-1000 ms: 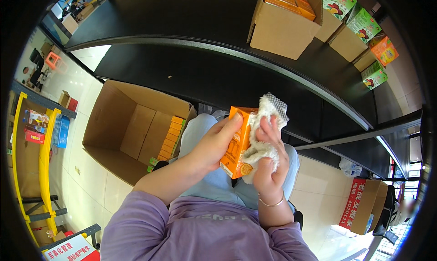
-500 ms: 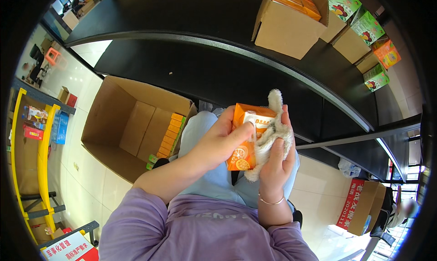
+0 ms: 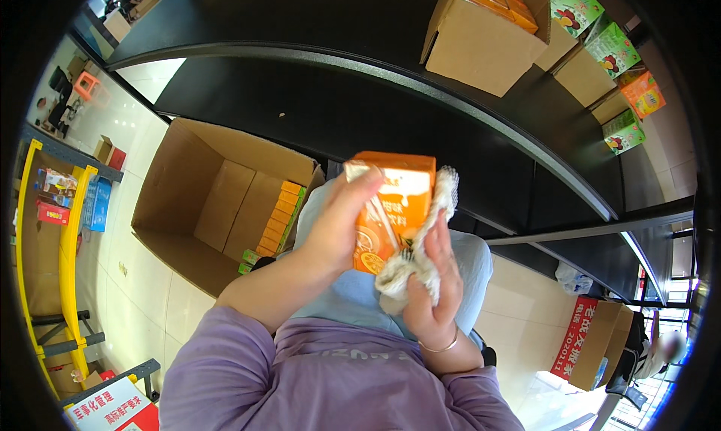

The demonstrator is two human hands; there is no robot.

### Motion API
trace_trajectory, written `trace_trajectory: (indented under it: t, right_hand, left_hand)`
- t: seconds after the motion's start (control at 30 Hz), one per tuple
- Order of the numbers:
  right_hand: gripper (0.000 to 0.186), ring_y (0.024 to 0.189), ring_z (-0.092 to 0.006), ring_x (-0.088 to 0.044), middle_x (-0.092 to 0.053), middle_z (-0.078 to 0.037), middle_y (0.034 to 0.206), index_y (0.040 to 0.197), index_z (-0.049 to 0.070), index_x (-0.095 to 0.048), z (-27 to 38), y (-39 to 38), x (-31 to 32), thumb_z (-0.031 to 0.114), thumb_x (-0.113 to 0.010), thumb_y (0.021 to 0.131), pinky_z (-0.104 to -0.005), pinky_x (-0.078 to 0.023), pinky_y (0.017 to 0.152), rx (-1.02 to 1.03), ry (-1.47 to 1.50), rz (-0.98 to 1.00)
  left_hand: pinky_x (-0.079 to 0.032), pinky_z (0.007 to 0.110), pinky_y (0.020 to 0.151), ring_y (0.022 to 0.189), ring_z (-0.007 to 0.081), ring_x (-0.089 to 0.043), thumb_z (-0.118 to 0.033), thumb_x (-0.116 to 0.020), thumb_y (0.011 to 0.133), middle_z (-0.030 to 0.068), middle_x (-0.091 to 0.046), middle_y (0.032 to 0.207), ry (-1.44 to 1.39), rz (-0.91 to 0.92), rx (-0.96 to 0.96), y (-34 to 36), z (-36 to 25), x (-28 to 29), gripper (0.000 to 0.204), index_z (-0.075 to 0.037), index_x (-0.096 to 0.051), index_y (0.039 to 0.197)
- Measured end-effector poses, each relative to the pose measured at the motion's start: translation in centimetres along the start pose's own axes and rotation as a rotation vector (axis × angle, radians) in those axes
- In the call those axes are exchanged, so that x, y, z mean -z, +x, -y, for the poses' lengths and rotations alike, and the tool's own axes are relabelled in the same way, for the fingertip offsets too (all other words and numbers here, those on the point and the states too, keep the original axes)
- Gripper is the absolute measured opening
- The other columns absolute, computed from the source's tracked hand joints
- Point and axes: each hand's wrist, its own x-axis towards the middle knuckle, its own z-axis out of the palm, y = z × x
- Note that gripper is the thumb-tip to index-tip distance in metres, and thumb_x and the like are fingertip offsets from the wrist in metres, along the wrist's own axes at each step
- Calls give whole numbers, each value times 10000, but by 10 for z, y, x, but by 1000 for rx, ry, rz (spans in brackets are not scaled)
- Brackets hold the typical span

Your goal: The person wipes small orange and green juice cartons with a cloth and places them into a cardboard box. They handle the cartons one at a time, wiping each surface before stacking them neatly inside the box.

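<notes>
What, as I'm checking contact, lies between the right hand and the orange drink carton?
The head view shows a fluffy white cloth between the right hand and the orange drink carton.

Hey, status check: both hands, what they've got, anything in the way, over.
Left hand gripping orange carton. Right hand holding white cloth against carton's right side. Nothing seen blocking; open cardboard box off left.
</notes>
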Motion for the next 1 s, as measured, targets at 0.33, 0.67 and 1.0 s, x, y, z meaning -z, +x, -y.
trace_trajectory:
  t: [0.33, 0.67, 1.0]
  right_hand:
    - [424, 1161, -420, -402, -482, -243, 1187, 1066, -61, -536, 2, -29, -14, -64, -566, 642, -436, -304, 978, 64, 29, -27]
    - [400, 1164, -426, -395, -488, -252, 1174, 1052, -69, -538, 2, -28, -18, -54, -551, 653, -454, -292, 982, 78, 74, -59]
    - [417, 1211, -405, -339, -406, -256, 1261, 1132, -72, -478, -10, -23, -13, -20, -462, 719, -436, -272, 991, 0, 270, -94]
  left_hand:
    - [-461, 350, 806, 913, 240, -581, -507, -387, 829, 158, -584, 1025, -20, -99, -9, 5, -25, -1, 584, -10, -515, 1109]
    - [-480, 331, 787, 874, 210, -599, -437, -461, 834, 127, -597, 990, -68, -64, -35, 3, -27, 0, 489, -14, -512, 1074]
    - [-468, 336, 825, 940, 223, -588, -331, -449, 862, 139, -581, 1053, -163, 266, -36, -1, -12, 14, 425, 13, -487, 1108]
